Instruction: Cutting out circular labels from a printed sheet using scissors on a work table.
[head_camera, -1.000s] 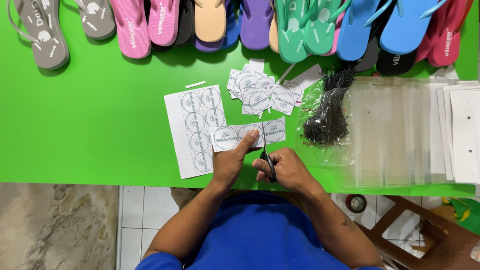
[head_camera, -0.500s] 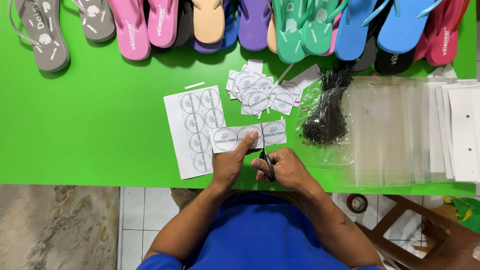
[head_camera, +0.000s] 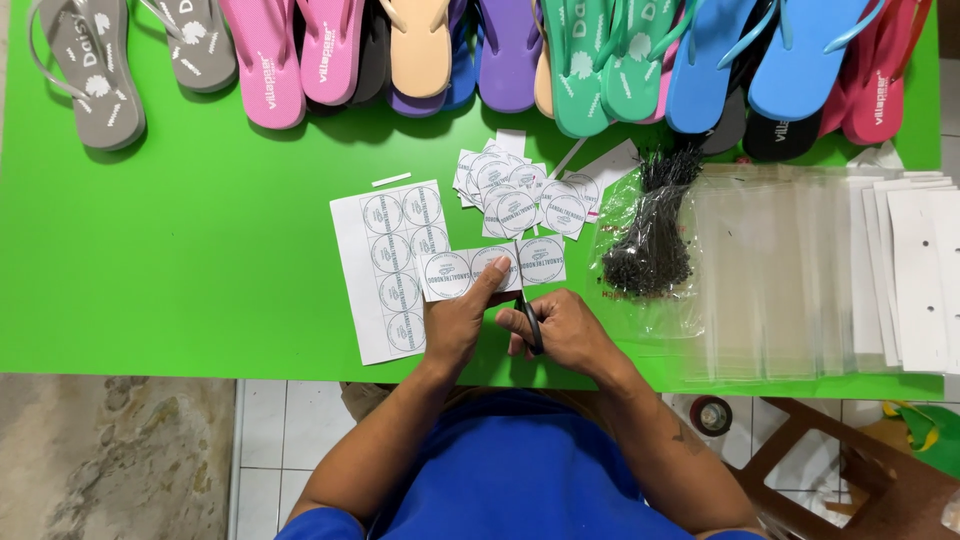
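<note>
— Nothing much has shifted since the earlier frames: both hands sit in the same spot at the near edge of the bright green table (head_camera: 200, 250), and the paper strip lies where it lay.

— And the biggest things on that table?

— Along the far edge runs a row of foam flip-flops (head_camera: 500, 50) in grey, pink, peach, purple, teal, blue and red. At the right lies a spread of clear plastic sleeves (head_camera: 770, 270), with white punched cards (head_camera: 915, 270) beside them.

— Closer in?

— A clear bag of black plastic tag fasteners (head_camera: 650, 235) lies just left of the sleeves. A white sheet printed with round labels (head_camera: 385, 270) lies flat in the middle, and a loose pile of cut square labels (head_camera: 520, 190) sits beyond the hands.

— What do the hands hold?

— The left hand (head_camera: 455, 325) is closed on a white paper strip of 3 round labels (head_camera: 490, 270), thumb on top, pinning it just beside the sheet. The right hand (head_camera: 565, 330) is curled tight around black-handled scissors (head_camera: 530, 322), whose blades point up at the strip's lower edge between 2 labels. Whether the blades are parted I cannot tell.
</note>
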